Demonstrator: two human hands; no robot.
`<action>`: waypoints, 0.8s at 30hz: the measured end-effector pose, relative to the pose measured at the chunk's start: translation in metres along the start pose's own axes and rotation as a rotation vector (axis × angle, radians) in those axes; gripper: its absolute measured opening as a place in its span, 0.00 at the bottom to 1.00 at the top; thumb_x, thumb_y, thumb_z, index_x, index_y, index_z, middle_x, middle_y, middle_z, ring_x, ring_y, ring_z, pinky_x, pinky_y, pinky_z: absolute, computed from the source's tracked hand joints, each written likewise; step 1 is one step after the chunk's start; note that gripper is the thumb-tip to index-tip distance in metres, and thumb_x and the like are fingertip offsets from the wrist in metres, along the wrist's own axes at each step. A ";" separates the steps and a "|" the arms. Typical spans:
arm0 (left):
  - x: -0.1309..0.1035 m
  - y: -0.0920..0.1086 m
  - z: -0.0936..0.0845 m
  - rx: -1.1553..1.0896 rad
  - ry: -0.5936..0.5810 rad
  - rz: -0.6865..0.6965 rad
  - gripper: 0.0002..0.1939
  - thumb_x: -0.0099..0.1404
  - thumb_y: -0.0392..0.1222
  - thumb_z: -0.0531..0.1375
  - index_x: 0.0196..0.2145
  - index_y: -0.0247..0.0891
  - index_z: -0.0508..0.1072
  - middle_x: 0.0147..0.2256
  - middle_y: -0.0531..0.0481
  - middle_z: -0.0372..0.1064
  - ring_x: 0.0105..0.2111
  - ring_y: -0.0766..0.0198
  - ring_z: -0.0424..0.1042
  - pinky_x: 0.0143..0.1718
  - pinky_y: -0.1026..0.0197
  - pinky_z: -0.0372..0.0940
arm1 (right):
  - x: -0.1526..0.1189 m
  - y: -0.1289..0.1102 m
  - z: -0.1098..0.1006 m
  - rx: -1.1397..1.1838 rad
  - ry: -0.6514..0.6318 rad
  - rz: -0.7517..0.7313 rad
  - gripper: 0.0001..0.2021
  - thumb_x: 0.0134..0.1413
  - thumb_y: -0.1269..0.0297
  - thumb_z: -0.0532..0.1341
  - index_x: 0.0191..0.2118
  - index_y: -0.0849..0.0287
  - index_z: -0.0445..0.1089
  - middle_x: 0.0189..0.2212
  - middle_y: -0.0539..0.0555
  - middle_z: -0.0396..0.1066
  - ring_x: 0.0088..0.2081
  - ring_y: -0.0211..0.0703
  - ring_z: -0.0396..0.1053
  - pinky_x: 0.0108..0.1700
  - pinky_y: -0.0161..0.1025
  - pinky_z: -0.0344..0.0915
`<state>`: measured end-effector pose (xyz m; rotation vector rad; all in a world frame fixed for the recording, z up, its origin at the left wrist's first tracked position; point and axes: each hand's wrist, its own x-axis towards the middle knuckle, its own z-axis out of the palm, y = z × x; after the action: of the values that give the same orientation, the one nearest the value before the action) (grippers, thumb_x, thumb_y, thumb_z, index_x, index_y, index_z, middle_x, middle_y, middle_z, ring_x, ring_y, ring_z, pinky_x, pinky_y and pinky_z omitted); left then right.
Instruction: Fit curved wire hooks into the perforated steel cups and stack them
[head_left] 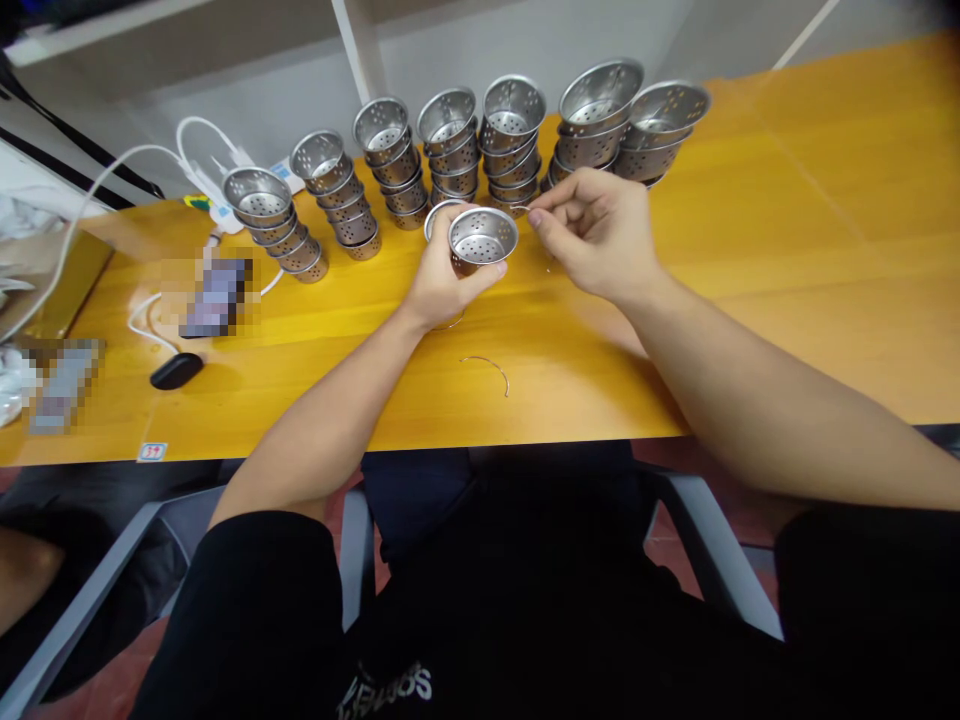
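My left hand (pixel 442 275) is closed round a small perforated metal cup (pixel 484 240), its open mouth tilted toward me. Behind the cup, part of another cup's rim (pixel 435 215) shows beside my fingers. Just right of the held cup, my right hand (pixel 592 235) pinches a thin metal wire (pixel 519 208) between thumb and forefinger. The wire's far end lies close to the cup's rim; whether they touch I cannot tell. On the table below my hands rests a loose curved wire (pixel 491 368).
Several stacks of perforated metal cups (pixel 450 150) stand along the back of the yellow table (pixel 810 300). At the left are a blurred phone-like device (pixel 217 297), white cables (pixel 142 150), a black oval object (pixel 177 371) and a number label (pixel 152 452). A person's knee (pixel 26 570) shows at lower left.
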<state>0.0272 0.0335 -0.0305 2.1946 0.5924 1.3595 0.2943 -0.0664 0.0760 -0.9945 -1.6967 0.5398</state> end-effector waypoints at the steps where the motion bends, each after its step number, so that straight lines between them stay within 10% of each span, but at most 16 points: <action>1: 0.000 -0.001 0.001 -0.013 -0.019 0.015 0.47 0.83 0.80 0.69 0.82 0.55 0.59 0.71 0.41 0.78 0.68 0.49 0.89 0.74 0.40 0.85 | -0.001 -0.002 0.000 -0.003 -0.006 0.006 0.36 0.72 0.10 0.73 0.47 0.40 0.83 0.28 0.52 0.72 0.28 0.55 0.71 0.31 0.58 0.82; 10: 0.001 0.006 0.003 0.019 -0.069 -0.001 0.55 0.79 0.86 0.70 0.85 0.55 0.56 0.72 0.41 0.76 0.69 0.47 0.87 0.78 0.37 0.82 | -0.002 -0.003 -0.003 -0.006 -0.049 0.043 0.29 0.75 0.20 0.78 0.49 0.41 0.85 0.30 0.54 0.76 0.35 0.62 0.83 0.37 0.62 0.89; 15: 0.005 0.019 0.000 0.041 -0.049 -0.002 0.54 0.70 0.85 0.80 0.76 0.51 0.71 0.65 0.44 0.80 0.68 0.44 0.88 0.80 0.30 0.80 | -0.002 -0.010 -0.002 0.025 -0.035 0.044 0.34 0.70 0.14 0.78 0.48 0.41 0.84 0.26 0.52 0.71 0.30 0.58 0.76 0.34 0.61 0.84; 24: 0.002 0.009 0.002 -0.088 -0.106 0.012 0.57 0.74 0.88 0.74 0.80 0.51 0.61 0.69 0.43 0.77 0.68 0.47 0.87 0.80 0.34 0.79 | -0.001 -0.024 -0.001 0.070 -0.009 0.075 0.31 0.66 0.18 0.83 0.44 0.41 0.84 0.23 0.50 0.67 0.27 0.52 0.64 0.28 0.53 0.66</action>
<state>0.0309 0.0274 -0.0242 2.1867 0.4718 1.2420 0.2871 -0.0807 0.0937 -1.0090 -1.6419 0.6492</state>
